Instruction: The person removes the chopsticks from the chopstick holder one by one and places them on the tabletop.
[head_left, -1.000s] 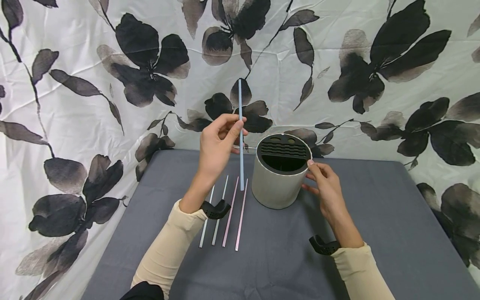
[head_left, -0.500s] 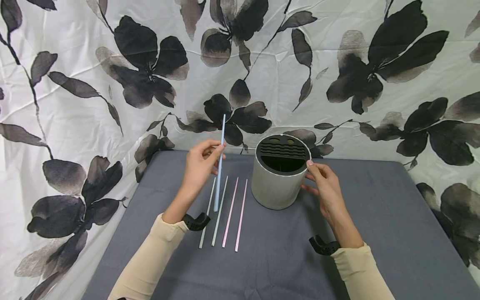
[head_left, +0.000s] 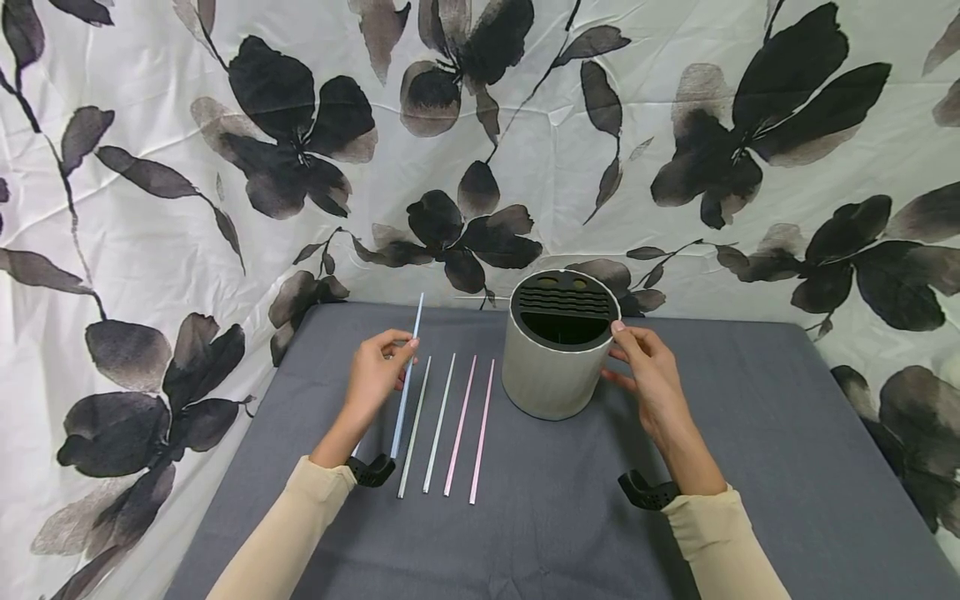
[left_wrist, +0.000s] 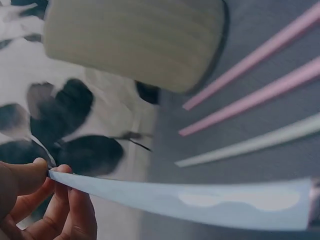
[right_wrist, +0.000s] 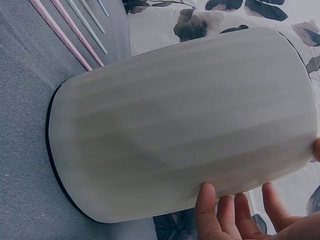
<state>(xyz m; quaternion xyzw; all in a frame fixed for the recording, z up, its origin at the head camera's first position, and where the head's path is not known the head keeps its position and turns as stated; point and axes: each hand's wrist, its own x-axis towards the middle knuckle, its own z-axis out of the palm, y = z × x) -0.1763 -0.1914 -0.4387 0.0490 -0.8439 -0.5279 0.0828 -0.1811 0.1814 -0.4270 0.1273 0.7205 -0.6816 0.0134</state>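
Note:
My left hand (head_left: 372, 375) pinches a light blue chopstick (head_left: 406, 392) near its upper end, thumb against fingers. It slants low over the grey cloth, left of a row of chopsticks. Two of these are pale green-white (head_left: 438, 425), and two are pink (head_left: 482, 433). Up close in the left wrist view, the blue chopstick (left_wrist: 150, 192) runs from the fingertips towards the camera. My right hand (head_left: 651, 371) holds the side of a cream round utensil holder (head_left: 555, 379) with a black slotted top, its thumb at the rim. In the right wrist view several fingertips (right_wrist: 205, 197) touch the wall.
A grey cloth (head_left: 540, 517) covers the table. Behind it hangs a white curtain (head_left: 585, 167) with dark flowers. The holder's top has a large opening (head_left: 564, 327) at the front and wavy slots behind it. Dark wrist cameras (head_left: 648, 492) sit on both wrists.
My left hand has carried the blue chopstick left and down, from beside the holder, past the row, to the left of it. The right hand and holder have stayed put.

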